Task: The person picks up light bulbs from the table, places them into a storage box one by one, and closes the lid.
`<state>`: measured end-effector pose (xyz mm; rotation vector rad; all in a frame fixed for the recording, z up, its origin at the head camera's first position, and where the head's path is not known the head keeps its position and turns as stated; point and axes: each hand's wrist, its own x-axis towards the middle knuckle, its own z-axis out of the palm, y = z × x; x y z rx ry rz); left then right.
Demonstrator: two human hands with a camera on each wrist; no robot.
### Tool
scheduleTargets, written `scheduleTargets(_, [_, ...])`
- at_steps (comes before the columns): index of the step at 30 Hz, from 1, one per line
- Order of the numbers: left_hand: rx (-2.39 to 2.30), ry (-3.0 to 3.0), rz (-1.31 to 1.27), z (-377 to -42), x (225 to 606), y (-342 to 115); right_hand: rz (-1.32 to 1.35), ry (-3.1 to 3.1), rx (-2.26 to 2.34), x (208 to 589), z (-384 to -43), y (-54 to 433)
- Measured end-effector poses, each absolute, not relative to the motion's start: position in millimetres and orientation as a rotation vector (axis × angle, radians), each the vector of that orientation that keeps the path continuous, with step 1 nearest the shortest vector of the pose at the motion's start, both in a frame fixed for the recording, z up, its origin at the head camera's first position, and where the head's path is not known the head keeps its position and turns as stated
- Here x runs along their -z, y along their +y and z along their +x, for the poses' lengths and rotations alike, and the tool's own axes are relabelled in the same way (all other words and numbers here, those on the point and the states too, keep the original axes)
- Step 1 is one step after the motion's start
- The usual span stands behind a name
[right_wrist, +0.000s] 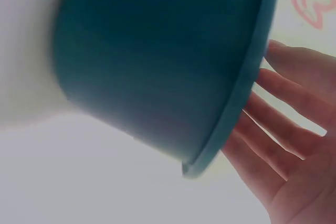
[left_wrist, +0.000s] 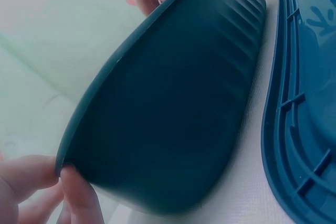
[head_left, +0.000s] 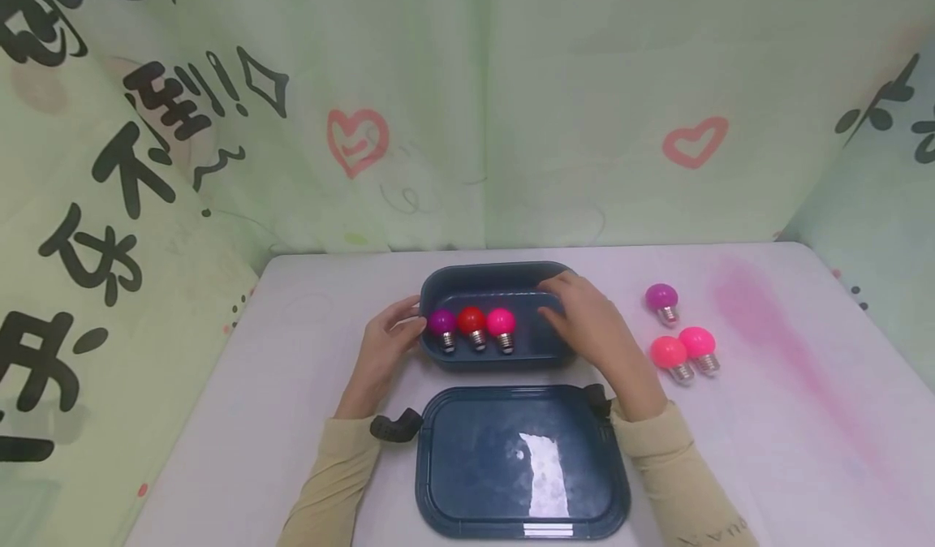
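A dark blue rectangular box (head_left: 536, 352) stands on the table, its open top facing up. Inside, along its front left part, lie a purple bulb (head_left: 442, 322), a red bulb (head_left: 471, 319) and a pink bulb (head_left: 501, 321). My left hand (head_left: 385, 351) pinches the box's left rim between thumb and fingers, as the left wrist view also shows. Over the right end of the box reaches my right hand (head_left: 588, 320). In the right wrist view its fingers (right_wrist: 283, 145) are extended and spread, passing behind the rim; nothing is seen in its grasp.
In front of the box lies a dark blue lid (head_left: 482, 466), flat on the white table (head_left: 241, 417). To the right are a purple bulb (head_left: 661, 296), a coral bulb (head_left: 669, 352) and a pink bulb (head_left: 697, 342). A pale green curtain (head_left: 540, 125) hangs behind the table.
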<state>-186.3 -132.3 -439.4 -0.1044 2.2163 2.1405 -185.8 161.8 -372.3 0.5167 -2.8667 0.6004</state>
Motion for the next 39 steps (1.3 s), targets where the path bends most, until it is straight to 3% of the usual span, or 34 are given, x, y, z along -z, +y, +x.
scheduleTargets(39, [-2.103,2.252,-0.119,-187.0,440.7,-132.1,0.368,-2.967,-0.531,374.9,-163.5,233.3])
